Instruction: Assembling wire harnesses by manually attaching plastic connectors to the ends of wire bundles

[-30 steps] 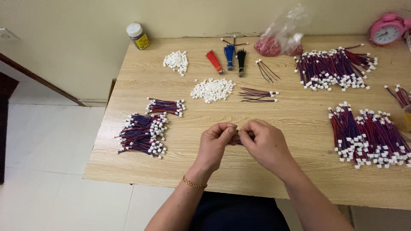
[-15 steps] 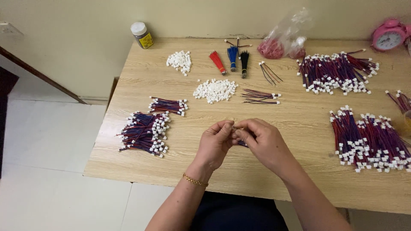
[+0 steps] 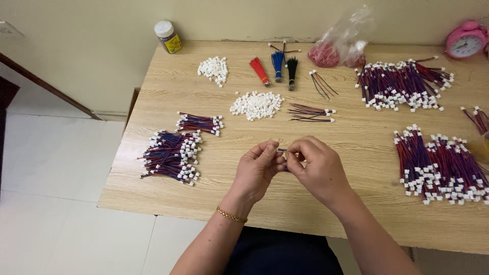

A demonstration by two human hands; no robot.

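While both hands meet above the near middle of the wooden table [image 3: 356,153], the left hand [image 3: 257,170] and the right hand [image 3: 318,170] each curl shut in a fingertip pinch on 1 small wire piece [image 3: 283,151], which bridges the gap between them: it sits at 3 o'clock from the left fingertips and 9 o'clock from the right ones, and most of it is hidden by the fingers. A gold bracelet [image 3: 231,215] circles the left wrist. At 12 o'clock from the hands lies 1 heap of white connectors [image 3: 256,105], with 1 loose cluster of wires [image 3: 310,112] at 1 o'clock. A second heap of white connectors [image 3: 213,68] lies farther off at 11 o'clock. At 9 o'clock are 2 bundles of red-and-blue leads: a large bundle [image 3: 170,155] and a small bundle [image 3: 199,123] above it. At 3 o'clock spreads a big pile of finished leads [image 3: 440,165], and another pile [image 3: 402,84] lies at 2 o'clock. Along the far edge stand 3 wire tassels, red [image 3: 259,70], blue [image 3: 277,63] and black [image 3: 291,70], a few thin wires [image 3: 322,84], a plastic bag [image 3: 342,45], a pink alarm clock [image 3: 466,40] and a capped jar [image 3: 168,36]. Nothing lies between the hands and the near heaps.
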